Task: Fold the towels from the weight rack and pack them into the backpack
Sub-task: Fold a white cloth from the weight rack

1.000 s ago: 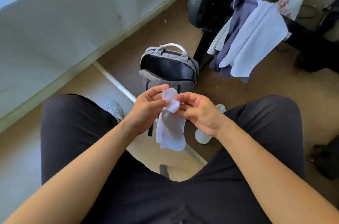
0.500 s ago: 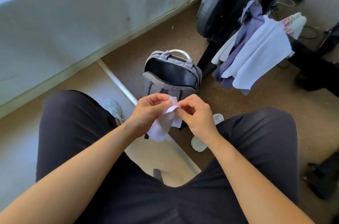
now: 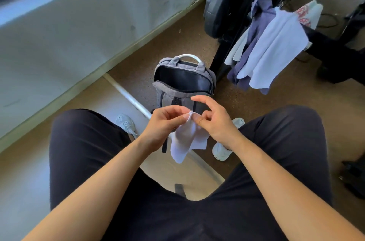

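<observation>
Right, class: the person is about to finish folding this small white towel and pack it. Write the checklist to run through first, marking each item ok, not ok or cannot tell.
1. Grip secure: left hand and right hand both pinch the top of the white towel: ok.
2. Fold finished: the white towel hangs loose, its ends uneven: not ok.
3. Mouth of the backpack open: unzipped, facing up: ok.
4. Room inside the backpack: interior dark: cannot tell.
5. The weight rack emptied: hanging towels remain on it: not ok.
</observation>
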A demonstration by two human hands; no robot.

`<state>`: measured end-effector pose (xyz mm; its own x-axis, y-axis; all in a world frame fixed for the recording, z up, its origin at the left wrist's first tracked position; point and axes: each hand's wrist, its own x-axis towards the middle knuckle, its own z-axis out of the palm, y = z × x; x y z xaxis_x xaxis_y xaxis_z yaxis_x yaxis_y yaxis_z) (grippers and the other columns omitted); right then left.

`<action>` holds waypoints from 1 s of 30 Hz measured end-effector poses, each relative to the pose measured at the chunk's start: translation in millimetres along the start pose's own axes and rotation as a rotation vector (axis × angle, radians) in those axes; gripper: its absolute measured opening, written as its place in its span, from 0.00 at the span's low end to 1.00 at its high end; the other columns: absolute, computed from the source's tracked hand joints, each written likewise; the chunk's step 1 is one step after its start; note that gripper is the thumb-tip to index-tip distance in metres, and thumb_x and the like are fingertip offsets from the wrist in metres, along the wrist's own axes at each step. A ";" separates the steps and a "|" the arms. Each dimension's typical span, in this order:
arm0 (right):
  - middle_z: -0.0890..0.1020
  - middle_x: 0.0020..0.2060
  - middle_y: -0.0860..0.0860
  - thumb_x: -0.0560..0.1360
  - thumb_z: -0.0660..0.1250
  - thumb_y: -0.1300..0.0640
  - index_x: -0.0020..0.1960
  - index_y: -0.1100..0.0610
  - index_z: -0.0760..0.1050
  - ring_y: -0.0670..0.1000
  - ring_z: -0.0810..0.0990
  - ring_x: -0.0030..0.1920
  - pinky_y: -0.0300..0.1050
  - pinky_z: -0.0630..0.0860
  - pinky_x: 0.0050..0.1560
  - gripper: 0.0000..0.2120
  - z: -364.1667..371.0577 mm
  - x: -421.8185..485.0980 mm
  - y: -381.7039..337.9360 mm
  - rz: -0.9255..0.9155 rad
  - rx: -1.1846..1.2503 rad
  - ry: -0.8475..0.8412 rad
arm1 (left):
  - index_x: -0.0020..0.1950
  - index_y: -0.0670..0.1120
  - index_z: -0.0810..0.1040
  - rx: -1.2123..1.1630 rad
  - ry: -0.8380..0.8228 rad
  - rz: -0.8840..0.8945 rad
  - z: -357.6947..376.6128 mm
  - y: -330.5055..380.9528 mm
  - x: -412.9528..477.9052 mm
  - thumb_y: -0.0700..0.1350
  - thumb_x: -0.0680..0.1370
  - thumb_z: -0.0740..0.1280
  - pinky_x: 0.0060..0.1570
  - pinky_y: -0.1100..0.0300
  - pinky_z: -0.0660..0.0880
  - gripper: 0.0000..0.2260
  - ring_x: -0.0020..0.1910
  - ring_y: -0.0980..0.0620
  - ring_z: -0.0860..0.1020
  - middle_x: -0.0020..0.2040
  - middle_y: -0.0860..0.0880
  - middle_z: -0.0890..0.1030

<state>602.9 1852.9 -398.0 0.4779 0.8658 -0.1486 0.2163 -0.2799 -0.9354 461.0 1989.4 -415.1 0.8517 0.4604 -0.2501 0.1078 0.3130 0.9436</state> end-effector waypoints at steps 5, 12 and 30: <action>0.85 0.49 0.47 0.81 0.67 0.56 0.60 0.52 0.80 0.45 0.83 0.52 0.39 0.82 0.50 0.09 -0.1 2.1 -1.9 -0.004 -0.035 -0.058 | 0.53 0.44 0.84 0.087 0.014 0.069 2.1 0.7 -1.9 0.37 0.79 0.71 0.53 0.49 0.82 0.05 0.50 0.41 0.83 0.50 0.38 0.85; 0.83 0.45 0.52 0.81 0.66 0.60 0.54 0.52 0.79 0.54 0.81 0.47 0.46 0.79 0.48 0.05 -13.3 7.6 -4.0 -0.053 -0.048 0.056 | 0.49 0.46 0.77 0.469 -0.019 0.128 1.2 -10.0 0.4 0.34 0.80 0.66 0.44 0.56 0.77 0.07 0.41 0.52 0.79 0.43 0.50 0.80; 0.81 0.45 0.52 0.82 0.63 0.61 0.54 0.53 0.78 0.49 0.78 0.46 0.34 0.73 0.47 0.06 -49.7 3.7 -2.0 -0.109 0.022 0.246 | 0.43 0.45 0.83 1.044 -0.042 0.260 1.9 -31.0 7.0 0.46 0.81 0.70 0.42 0.49 0.75 0.08 0.42 0.52 0.76 0.43 0.50 0.79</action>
<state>646.5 1836.0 -380.8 0.6458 0.7628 0.0332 0.2603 -0.1791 -0.9488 464.6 1981.3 -445.7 0.9266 0.3752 -0.0267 0.2886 -0.6636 0.6902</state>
